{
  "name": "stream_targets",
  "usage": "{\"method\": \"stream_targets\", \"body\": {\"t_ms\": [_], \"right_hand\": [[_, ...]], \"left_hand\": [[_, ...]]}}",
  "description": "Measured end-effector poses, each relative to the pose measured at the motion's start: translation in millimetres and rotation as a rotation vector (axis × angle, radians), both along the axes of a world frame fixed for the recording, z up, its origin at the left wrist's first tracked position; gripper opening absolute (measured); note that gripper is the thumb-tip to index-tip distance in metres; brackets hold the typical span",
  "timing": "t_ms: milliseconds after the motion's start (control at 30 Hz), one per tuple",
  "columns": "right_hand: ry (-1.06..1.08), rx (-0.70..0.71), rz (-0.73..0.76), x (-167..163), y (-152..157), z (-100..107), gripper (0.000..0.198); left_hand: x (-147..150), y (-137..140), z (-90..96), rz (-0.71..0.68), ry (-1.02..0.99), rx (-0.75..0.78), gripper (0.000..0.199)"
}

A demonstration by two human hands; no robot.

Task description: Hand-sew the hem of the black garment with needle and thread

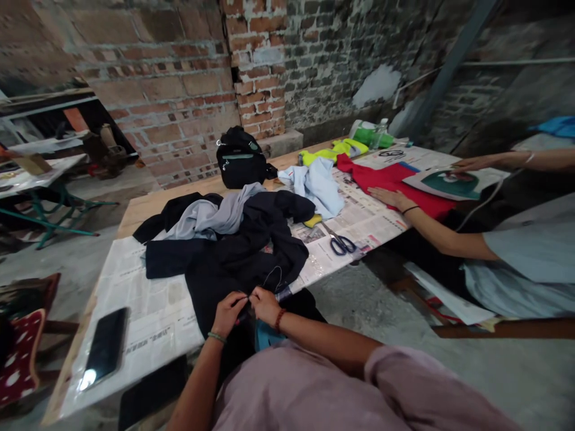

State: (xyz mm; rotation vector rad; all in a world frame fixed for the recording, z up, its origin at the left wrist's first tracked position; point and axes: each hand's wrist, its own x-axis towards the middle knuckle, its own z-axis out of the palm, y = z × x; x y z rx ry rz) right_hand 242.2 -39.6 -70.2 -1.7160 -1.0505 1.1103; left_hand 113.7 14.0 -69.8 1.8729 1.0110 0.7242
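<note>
My left hand pinches the near edge of a black garment that hangs over the table's front. Right beside it, my right hand has thumb and finger pressed together, almost touching the left fingertips; what lies in that pinch is too small to make out. A thin pale thread loops up over the dark cloth just above my hands. Grey cloth lies bunched with the black garment. To the right of this pile rest dark-handled scissors.
At the left of the newspaper-covered table lies a phone. A black bag stands behind the pile, beside light blue cloth. On the right, a co-worker moves an iron over red cloth. A green-labelled bottle stands farther back.
</note>
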Motion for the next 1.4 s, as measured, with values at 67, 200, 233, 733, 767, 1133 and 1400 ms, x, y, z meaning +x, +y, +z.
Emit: {"method": "stream_targets", "body": {"t_ms": [67,200,233,733,767,1133,1400], "right_hand": [[0.061,0.002,-0.002,-1,2,1,0.013],[0.141,-0.006,0.018,1,0,0,0.014],[0.145,-0.004,0.020,1,-1,-1,0.014],[-0.531,0.167,0.448,32,-24,55,0.013],[-0.505,0.235,0.448,35,-21,66,0.014],[0.059,0.049,0.046,41,38,14,0.011],[-0.143,0.066,0.335,40,21,-8,0.021]], "left_hand": [[-1,1,-1.0,0.003,-0.004,0.013,0.015],[-1,-1,-1.7,0.024,0.009,0.044,0.016],[0,-2,-1.5,0.039,0.016,0.056,0.017],[3,-8,-12.0,0.000,0.025,0.273,0.013],[3,-9,-12.5,-0.003,0.025,0.277,0.013],[6,-23,-15.1,0.113,0.018,0.407,0.013],[8,-25,-22.0,0.062,0.074,0.422,0.016]]}}
